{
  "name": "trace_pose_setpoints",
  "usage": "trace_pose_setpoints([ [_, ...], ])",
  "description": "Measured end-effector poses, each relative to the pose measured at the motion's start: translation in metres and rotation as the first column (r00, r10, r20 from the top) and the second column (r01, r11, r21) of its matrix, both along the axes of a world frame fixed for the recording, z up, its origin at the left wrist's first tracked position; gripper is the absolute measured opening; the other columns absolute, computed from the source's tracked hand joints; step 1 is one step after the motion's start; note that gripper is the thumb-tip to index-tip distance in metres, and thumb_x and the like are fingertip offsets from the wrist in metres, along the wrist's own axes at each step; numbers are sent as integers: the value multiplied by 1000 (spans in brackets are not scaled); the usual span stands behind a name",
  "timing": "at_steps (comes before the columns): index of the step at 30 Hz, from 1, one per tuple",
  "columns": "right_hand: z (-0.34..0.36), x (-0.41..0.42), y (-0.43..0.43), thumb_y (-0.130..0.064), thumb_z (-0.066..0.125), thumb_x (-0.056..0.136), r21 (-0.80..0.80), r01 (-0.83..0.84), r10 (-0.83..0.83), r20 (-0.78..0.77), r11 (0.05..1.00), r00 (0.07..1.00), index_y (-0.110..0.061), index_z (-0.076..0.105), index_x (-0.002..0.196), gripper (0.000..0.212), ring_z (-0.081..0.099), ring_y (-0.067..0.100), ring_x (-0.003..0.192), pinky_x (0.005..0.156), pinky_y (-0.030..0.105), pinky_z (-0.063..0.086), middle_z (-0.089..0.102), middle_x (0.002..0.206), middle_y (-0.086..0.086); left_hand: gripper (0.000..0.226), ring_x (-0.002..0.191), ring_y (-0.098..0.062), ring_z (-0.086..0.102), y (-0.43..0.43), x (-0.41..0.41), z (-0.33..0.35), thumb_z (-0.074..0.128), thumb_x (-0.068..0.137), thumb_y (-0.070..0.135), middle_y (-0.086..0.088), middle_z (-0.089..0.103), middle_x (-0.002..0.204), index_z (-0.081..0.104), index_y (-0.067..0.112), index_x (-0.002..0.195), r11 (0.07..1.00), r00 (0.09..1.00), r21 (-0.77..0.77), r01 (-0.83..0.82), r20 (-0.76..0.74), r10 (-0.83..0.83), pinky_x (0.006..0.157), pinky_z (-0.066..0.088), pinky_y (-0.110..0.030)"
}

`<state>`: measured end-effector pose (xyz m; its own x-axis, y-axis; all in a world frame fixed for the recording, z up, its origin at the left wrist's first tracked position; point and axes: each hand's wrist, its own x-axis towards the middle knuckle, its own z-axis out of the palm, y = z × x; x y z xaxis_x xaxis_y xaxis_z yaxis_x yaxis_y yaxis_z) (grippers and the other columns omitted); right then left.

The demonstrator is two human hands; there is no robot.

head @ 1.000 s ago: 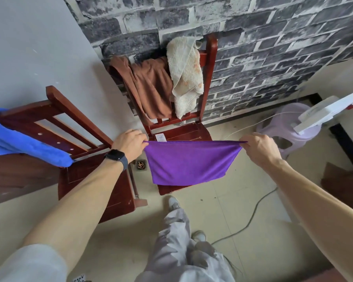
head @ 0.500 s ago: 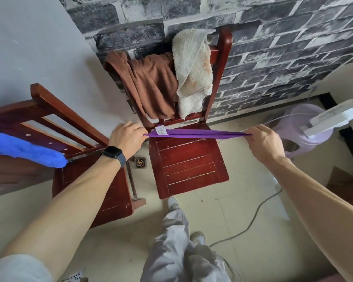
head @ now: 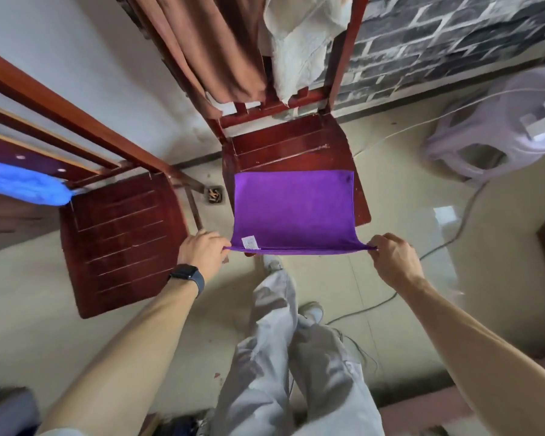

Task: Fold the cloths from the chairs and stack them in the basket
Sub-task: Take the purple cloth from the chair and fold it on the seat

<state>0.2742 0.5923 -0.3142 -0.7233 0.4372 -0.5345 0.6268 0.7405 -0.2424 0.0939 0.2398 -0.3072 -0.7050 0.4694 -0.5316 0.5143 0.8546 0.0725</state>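
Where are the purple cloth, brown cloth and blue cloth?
purple cloth (head: pixel 293 209), head view, middle of the spread panel.
brown cloth (head: pixel 208 42), head view, middle of the hanging folds.
blue cloth (head: pixel 22 187), head view, middle of its fluffy surface.

Grey brick wall (head: pixel 453 42), floor drain (head: pixel 214 195), cable across floor (head: pixel 463 221)

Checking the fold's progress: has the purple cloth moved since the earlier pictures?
Yes. The purple cloth, earlier stretched in the air, has come down toward the person and now lies across the front of the chair seat.
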Motion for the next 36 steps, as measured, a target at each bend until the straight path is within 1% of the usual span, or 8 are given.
trace_pose_setpoints([
  [3, -17, 14, 0, -12, 73, 86, -122, 115, -117, -14, 986, 993, -13, 77, 96, 11, 68, 33, 86, 76, 36, 53, 74, 94, 9, 13, 94, -24, 64, -6, 9, -16, 69, 87, 34, 4, 72, 93, 76, 31, 97, 962, 962, 94, -255, 129, 242, 69, 49, -30],
  [7, -28, 6, 14, -21, 81, 81, -335, 393, -386, 91, 856, 918, -23, 77, 87, 6, 58, 6, 61, 54, 13, 40, 69, 70, -7, 8, 85, -15, 70, -12, -12, -38, 80, 78, 37, 5, 77, 84, 78, 33, 84, 737, 713, 143, -661, 425, 557, 80, 55, -32],
  [12, -56, -27, 34, -16, 78, 85, -568, 571, -602, 158, 593, 782, -7, 75, 97, 15, 59, 21, 86, 82, 40, 49, 68, 90, 9, 11, 83, 3, 67, -4, -53, -77, 81, 80, 34, 20, 74, 78, 76, 40, 72, 500, 501, 195, -844, 622, 602, 80, 50, -20],
  [14, -72, -46, 35, -19, 77, 87, -601, 609, -677, 148, 518, 721, -7, 71, 98, 17, 63, 21, 92, 89, 41, 50, 68, 95, 9, 7, 92, -4, 69, 4, -66, -96, 81, 80, 35, 16, 75, 86, 74, 34, 80, 364, 401, 201, -909, 658, 637, 87, 52, -28],
  [20, -124, -97, 38, -23, 74, 91, -600, 629, -783, 9, 493, 622, -16, 69, 91, 9, 62, 28, 77, 77, 50, 55, 68, 92, 15, 15, 93, -23, 73, 33, -92, -143, 78, 85, 27, -3, 76, 95, 73, 22, 98, 127, 257, 233, -964, 701, 665, 91, 57, -40],
  [26, -150, -120, 39, -29, 69, 91, -513, 641, -783, -107, 572, 613, -28, 65, 86, 7, 58, 17, 71, 70, 35, 46, 66, 83, 2, 12, 102, -27, 70, 47, -114, -160, 74, 87, 33, -6, 75, 102, 72, 25, 97, 171, 323, 286, -943, 658, 680, 93, 56, -47],
  [32, -165, -127, 39, -28, 64, 95, -420, 650, -754, -151, 634, 639, -23, 66, 104, 11, 61, 22, 83, 83, 44, 53, 67, 91, 4, 8, 98, -20, 70, 55, -122, -167, 71, 89, 35, 5, 72, 95, 72, 30, 95, 251, 391, 307, -918, 597, 700, 83, 60, -40],
  [36, -173, -134, 40, -34, 62, 94, -327, 650, -720, -170, 686, 673, -23, 68, 112, 21, 63, 22, 88, 85, 36, 51, 67, 95, 0, 3, 95, -17, 68, 60, -125, -173, 68, 91, 36, 11, 69, 92, 70, 33, 92, 307, 437, 320, -896, 519, 735, 86, 59, -43],
])
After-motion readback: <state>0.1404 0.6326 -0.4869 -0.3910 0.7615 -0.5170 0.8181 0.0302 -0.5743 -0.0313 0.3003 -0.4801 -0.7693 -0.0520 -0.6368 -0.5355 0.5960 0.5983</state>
